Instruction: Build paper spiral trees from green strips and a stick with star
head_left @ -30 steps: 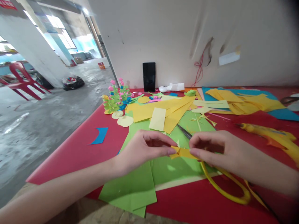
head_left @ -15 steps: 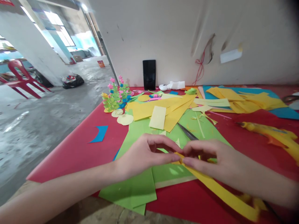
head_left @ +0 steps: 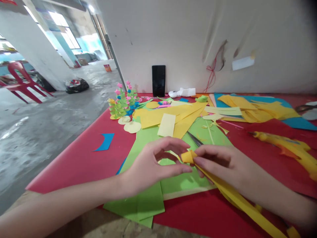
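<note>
A long yellow paper strip (head_left: 237, 197) is pinched between the thumb and fingers of my right hand (head_left: 223, 163). Its folded end sticks out to the left of my fingertips, and its tail runs down to the lower right. My left hand (head_left: 158, 162) is open beside that folded end, thumb and fingers apart around it. Beneath both hands lies green paper (head_left: 138, 205). Scissors (head_left: 195, 138) lie just beyond my right fingers, with only the blades showing. A pale yellow paper rectangle (head_left: 166, 125) rests past my left fingers.
Small paper plants (head_left: 123, 102) stand at the back left, near a blue paper scrap (head_left: 105, 142). A black phone (head_left: 158, 80) leans on the wall. Yellow paper sheets (head_left: 153, 116) lie mid-table. To the right are a yellow glue gun (head_left: 284, 140) and blue paper (head_left: 299, 122).
My left fingers have let go of the strip's folded end and spread apart. My right hand keeps its pinch on the strip, and the folded end now shows clearly.
</note>
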A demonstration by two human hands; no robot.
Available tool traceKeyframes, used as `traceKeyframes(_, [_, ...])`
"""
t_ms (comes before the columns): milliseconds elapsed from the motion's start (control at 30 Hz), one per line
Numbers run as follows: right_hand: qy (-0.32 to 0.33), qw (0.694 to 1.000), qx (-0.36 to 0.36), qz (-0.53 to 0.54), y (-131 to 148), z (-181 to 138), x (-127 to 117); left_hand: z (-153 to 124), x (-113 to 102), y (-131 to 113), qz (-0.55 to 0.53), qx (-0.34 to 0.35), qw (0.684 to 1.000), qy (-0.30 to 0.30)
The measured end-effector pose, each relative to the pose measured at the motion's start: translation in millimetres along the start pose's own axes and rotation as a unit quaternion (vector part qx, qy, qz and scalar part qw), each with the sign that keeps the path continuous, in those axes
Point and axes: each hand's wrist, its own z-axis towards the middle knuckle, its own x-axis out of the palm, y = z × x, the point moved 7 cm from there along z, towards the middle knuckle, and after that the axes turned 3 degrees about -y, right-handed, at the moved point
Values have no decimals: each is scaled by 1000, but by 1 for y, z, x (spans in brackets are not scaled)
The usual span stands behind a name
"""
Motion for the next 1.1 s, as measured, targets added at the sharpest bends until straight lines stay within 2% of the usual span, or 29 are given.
traceKeyframes(133, [-3, 1000, 0, -1, 0, -1, 1, -4, 0, -9, 26, 29, 999, -10])
traceKeyframes(300, [-13, 997, -30, -76, 4, -2, -1, -4, -1, -12, 36, 30, 999, -10])
traceKeyframes(533, [15, 998, -34, -60, 1, -1, 3, -3, 2, -13, 50, 43, 998, 17])
traceKeyframes(933, [4, 995, -41, -92, 6, -2, 2, -5, 4, -24, 116, 94, 989, 1])
traceKeyframes(1100, [-26, 988, -74, -134, 9, -1, 0, -6, 7, -21, 133, 68, 989, 4])
